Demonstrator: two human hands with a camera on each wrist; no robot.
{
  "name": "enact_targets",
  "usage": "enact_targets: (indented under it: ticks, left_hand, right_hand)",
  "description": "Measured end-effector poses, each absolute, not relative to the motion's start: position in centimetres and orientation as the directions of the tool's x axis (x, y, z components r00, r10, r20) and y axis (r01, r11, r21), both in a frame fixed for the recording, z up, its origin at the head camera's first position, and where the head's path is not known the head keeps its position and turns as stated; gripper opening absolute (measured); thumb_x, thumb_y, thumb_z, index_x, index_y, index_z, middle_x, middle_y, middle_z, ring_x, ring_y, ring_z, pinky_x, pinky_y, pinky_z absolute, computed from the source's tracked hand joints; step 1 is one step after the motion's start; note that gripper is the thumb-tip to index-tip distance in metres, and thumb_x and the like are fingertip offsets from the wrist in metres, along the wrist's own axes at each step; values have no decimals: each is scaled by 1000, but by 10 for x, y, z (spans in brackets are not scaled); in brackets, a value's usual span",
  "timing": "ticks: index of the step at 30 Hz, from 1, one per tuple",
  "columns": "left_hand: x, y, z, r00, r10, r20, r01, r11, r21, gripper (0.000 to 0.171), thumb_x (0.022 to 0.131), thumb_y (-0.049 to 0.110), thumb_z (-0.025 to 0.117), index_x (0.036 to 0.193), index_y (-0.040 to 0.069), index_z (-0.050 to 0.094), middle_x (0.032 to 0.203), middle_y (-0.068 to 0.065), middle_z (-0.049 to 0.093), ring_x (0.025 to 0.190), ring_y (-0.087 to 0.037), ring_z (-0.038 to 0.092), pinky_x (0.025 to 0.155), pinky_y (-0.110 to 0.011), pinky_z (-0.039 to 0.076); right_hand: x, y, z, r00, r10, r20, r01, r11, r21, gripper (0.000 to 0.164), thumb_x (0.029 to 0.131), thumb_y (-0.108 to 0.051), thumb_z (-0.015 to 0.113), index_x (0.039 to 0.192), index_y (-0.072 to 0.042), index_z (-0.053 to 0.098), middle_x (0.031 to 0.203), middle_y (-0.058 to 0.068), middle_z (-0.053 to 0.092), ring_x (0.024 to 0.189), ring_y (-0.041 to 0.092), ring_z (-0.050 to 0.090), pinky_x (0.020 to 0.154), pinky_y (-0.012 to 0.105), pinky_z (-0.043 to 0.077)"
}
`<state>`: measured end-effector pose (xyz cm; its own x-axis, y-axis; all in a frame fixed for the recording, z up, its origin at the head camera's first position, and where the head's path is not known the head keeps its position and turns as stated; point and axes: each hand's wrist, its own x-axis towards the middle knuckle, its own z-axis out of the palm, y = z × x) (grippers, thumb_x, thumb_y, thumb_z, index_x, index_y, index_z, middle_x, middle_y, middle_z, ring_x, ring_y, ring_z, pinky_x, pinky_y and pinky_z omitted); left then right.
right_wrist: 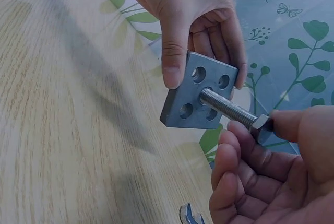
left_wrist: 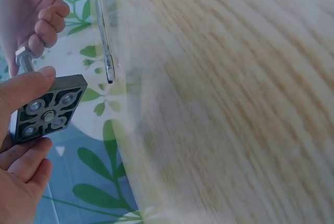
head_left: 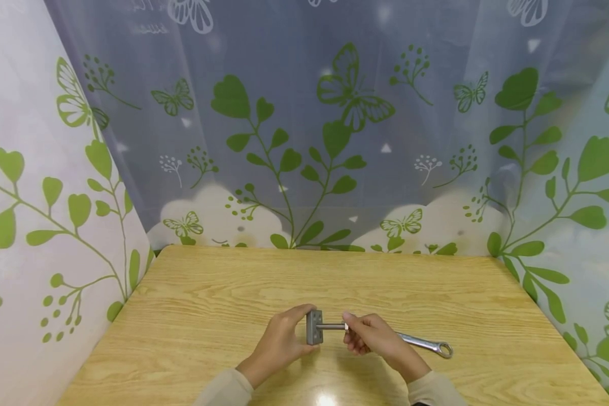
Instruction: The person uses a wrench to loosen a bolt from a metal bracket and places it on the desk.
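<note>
A square grey metal plate with several round holes is held on edge above the table, gripped between the thumb and fingers of my left hand. Through its centre runs a hex bolt; its threaded shank points to the right, away from the plate. My right hand pinches the hex head between thumb and forefinger, the other fingers curled below. The left wrist view shows the plate's other face, patterned, with the bolt's end visible in the middle.
A chrome combination wrench lies on the wooden table, partly behind my right hand, ring end outward. Its open end shows in the right wrist view. Curtains printed with leaves and butterflies enclose the table at the back and sides.
</note>
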<state>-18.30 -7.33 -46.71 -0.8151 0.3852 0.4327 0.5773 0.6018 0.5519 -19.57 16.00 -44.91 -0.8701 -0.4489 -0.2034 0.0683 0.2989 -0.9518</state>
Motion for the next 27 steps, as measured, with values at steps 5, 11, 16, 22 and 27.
enact_targets:
  ticks: [5,11,16,22,27]
  left_hand:
    - [-183,-75,-469,-825,386,412,564,599,568,71,61,10,90,123,0,58,121,-13,65,111,-28,63,97,-37,52]
    - [-183,-75,-469,-832,380,404,555,597,579,72,62,10,90,125,0,57,122,-13,64,112,-28,62,98,-36,51]
    - [-183,-75,-468,-833,371,410,552,600,578,72,62,10,90,125,1,58,123,-13,64,113,-28,61,98,-36,51]
    - [-182,-76,-470,-834,376,403,551,604,577,71,61,11,90,124,0,58,122,-14,64,112,-29,62,97,-37,51]
    - [-183,-75,-469,-833,377,405,553,602,577,70,63,10,89,124,1,58,122,-13,64,113,-29,62,98,-37,51]
  right_hand:
    - [-195,161,-448,-882,-445,-153,8,311,-950,37,97,-32,57,87,3,61,72,2,60,67,14,58,64,29,54]
    - [-196,162,-450,-908,-418,-26,-115,308,-944,24,85,-12,73,100,3,61,86,5,59,76,14,54,63,21,49]
    - [-196,161,-449,-917,-399,5,-136,300,-944,24,82,-7,75,102,1,63,89,8,60,78,16,55,64,22,50]
    - [-197,161,-449,-913,-408,-2,-124,283,-951,24,82,-3,73,104,3,63,89,8,59,76,15,55,63,21,51]
    - [-198,161,-451,-892,-449,-51,-87,282,-955,37,88,-13,70,117,5,58,92,7,58,80,17,56,70,29,55]
